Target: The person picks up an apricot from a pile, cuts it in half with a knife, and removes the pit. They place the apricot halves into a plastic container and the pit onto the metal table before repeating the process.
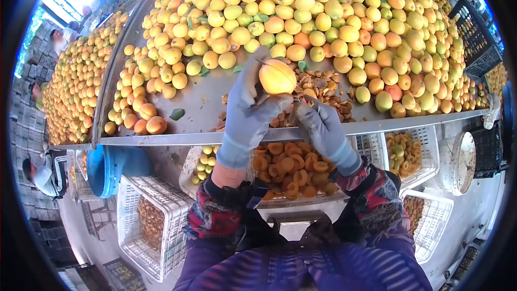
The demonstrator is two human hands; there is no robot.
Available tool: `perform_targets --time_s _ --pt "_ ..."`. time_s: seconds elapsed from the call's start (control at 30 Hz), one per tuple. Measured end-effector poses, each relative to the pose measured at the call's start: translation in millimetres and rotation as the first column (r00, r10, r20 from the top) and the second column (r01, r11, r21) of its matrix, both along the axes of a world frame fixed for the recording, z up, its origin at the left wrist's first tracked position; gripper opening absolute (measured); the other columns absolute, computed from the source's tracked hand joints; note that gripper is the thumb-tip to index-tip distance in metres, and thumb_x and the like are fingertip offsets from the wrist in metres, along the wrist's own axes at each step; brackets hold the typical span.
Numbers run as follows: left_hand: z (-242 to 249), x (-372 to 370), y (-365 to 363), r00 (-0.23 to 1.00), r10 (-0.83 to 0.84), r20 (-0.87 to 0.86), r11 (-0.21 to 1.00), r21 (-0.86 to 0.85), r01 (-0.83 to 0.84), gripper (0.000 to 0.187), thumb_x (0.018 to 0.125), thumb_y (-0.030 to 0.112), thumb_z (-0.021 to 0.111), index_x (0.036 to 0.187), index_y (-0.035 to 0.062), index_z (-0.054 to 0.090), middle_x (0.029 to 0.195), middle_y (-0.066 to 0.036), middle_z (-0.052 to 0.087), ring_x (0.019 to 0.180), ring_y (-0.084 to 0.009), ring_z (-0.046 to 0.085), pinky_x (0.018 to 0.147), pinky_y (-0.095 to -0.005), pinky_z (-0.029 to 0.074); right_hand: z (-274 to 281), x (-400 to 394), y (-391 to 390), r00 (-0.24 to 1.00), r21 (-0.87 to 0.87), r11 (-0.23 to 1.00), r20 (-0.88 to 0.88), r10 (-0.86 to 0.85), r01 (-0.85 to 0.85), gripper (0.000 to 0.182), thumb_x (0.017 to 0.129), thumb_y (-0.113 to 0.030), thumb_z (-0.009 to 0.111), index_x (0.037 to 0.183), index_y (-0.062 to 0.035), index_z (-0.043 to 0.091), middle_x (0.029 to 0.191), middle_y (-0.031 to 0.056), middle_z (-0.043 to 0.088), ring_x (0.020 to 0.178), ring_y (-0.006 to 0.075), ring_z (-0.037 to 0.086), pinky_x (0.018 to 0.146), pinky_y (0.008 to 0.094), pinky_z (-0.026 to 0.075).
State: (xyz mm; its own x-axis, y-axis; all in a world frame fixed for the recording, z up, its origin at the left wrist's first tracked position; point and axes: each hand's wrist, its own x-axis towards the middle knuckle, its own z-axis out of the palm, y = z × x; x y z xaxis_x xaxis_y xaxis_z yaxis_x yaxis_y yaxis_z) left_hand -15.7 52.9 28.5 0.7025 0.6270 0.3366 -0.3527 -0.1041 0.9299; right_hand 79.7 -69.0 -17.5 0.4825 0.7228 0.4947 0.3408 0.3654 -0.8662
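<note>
My left hand [245, 108], in a grey-blue glove, is closed around a whole yellow apricot [278, 77] and holds it up above the metal table's front edge. A thin dark line runs across the fruit's upper side. My right hand [321, 125], gloved alike, is closed just below and to the right of the apricot. Whatever its fingers pinch is too small and hidden to name. Behind both hands lies a heap of brown apricot stones [319, 85]. Below them, a container of halved orange apricots [293, 167] stands at the table's front.
A large pile of apricots [301, 5] covers the metal table [177, 139]. White crates [161, 205] stand below on the left and right, with stones or fruit inside. A blue barrel [107, 170] is at left, a white bucket [462, 163] at right. Other people are at far left.
</note>
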Motion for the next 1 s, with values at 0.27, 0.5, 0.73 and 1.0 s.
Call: perform_targets --time_s 0.27,0.5,0.73,1.0 --pt "-6 -1 -7 0.976 -0.158 0.149 0.793 -0.57 0.215 0.048 0.084 0.006 0.065 0.128 0.0004 0.048 0.112 -0.009 0.059 0.097 -0.0143 0.058 0.087 -0.0269 0.047 -15 -2 2 0.985 -0.067 0.998 -0.171 -0.021 0.009 0.031 0.095 -0.013 0.05 0.112 0.0128 0.051 0.058 0.0015 0.048 0.053 0.0049 0.045 0.049 0.0207 0.037" --pt "10 -6 -2 0.996 0.013 -0.091 0.997 0.077 -0.006 0.041 0.087 0.009 0.063 0.125 0.0004 0.05 0.114 -0.009 0.058 0.099 -0.0148 0.057 0.089 -0.0276 0.046 -14 2 2 0.998 -0.022 1.0 -0.053 -0.017 0.016 0.031 0.094 -0.011 0.05 0.112 0.0136 0.05 0.056 0.0011 0.046 0.053 0.0054 0.044 0.049 0.0225 0.039" --pt "-18 -1 -7 0.932 -0.167 0.32 0.755 -0.566 0.33 0.046 0.094 0.027 0.053 0.129 -0.0019 0.045 0.112 -0.008 0.059 0.107 -0.0196 0.055 0.098 -0.0358 0.04 -18 4 1 0.995 0.024 0.999 0.094 -0.042 0.04 0.03 0.094 -0.013 0.051 0.109 0.0135 0.051 0.054 0.0012 0.046 0.05 0.0046 0.044 0.048 0.0218 0.04" --pt "7 -13 2 0.997 -0.064 -0.044 0.994 -0.09 0.06 0.041 0.088 0.009 0.059 0.126 -0.0011 0.049 0.111 -0.01 0.059 0.102 -0.017 0.056 0.09 -0.0323 0.045 -23 11 -4 0.976 -0.064 0.976 0.055 0.21 -0.206 0.03 0.098 -0.014 0.046 0.116 0.0102 0.045 0.087 0.0037 0.056 0.075 0.0071 0.049 0.08 0.0235 0.044"
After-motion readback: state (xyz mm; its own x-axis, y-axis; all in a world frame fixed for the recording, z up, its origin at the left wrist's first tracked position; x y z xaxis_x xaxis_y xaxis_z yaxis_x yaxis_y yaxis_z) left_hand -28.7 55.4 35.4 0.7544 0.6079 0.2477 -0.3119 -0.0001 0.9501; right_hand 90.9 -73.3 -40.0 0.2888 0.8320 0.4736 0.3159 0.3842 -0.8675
